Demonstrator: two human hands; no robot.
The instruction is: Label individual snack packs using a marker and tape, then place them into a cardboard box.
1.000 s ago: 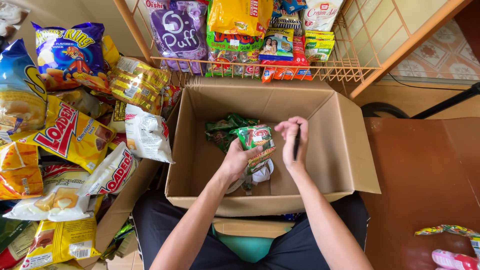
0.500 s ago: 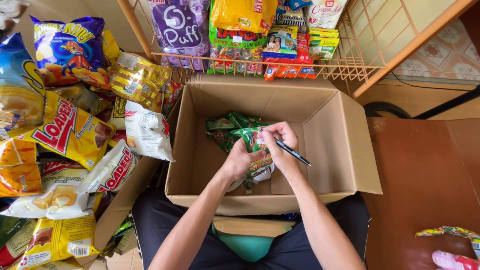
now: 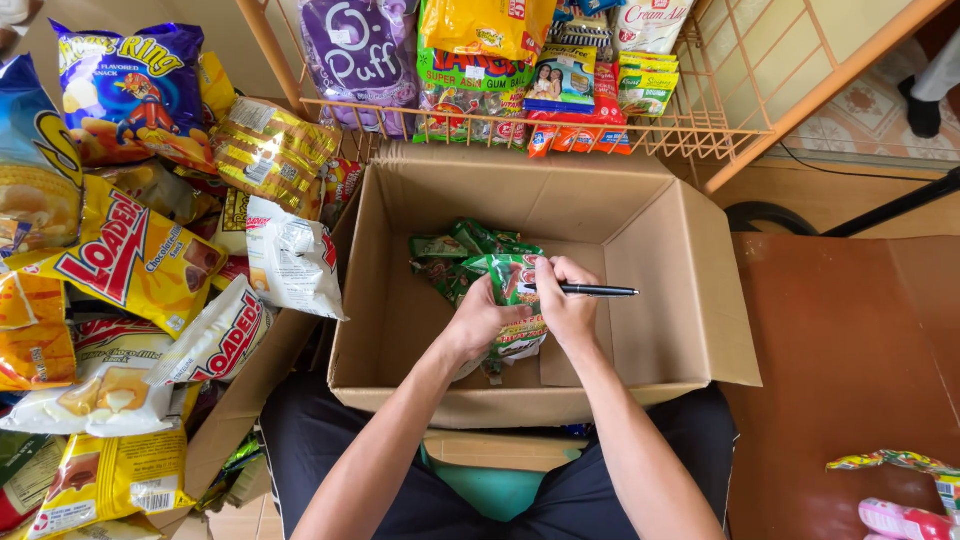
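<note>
Head-camera view: an open brown cardboard box is seen from above, its flaps spread. Near the middle of the box floor, a small green printed snack packet is gripped between both hands. The left hand is closed around the packet's lower left side. The right hand is closed on its right side, with a slim black pen pinched in the fingers and pointed toward the box's right wall. More green packets are piled toward the back wall, just behind the held one.
</note>
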